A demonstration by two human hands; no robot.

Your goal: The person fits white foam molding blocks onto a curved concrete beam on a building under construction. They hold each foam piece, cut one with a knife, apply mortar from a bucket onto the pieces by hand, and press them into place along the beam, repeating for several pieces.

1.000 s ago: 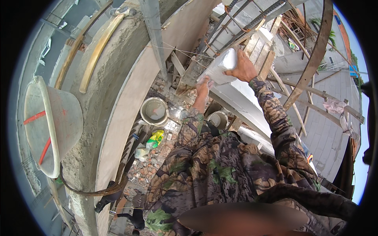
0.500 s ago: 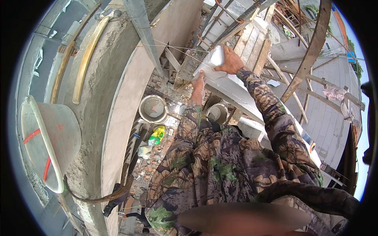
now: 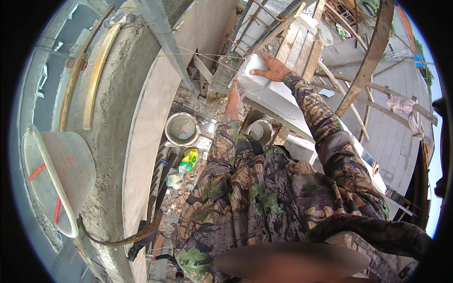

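Observation:
A white building block (image 3: 254,81) sits at the far end of a row of pale blocks (image 3: 283,101), in the upper middle. My right hand (image 3: 273,69) grips its right side, the thumb across the top and the fingers at the far edge. Against its left side rests my left hand (image 3: 234,98), fingers pointing up along the face, so the block lies between both hands. Some fingertips are hidden behind it. Thin strings (image 3: 207,55) run from a grey metal post (image 3: 165,40) to just beside the block.
Two buckets (image 3: 182,129) (image 3: 259,131) stand below, near rubble and a green-yellow bag (image 3: 188,159). Steel bars (image 3: 245,23) and planks (image 3: 311,61) rise beyond the block. A slanting timber (image 3: 370,61) crosses the right. At left, a large bucket (image 3: 61,177) stands by a rough concrete ledge (image 3: 111,188).
The block has shifted and turned slightly between my hands, showing more of its near face. My right hand has spread over its top edge; my left has slid up along its side.

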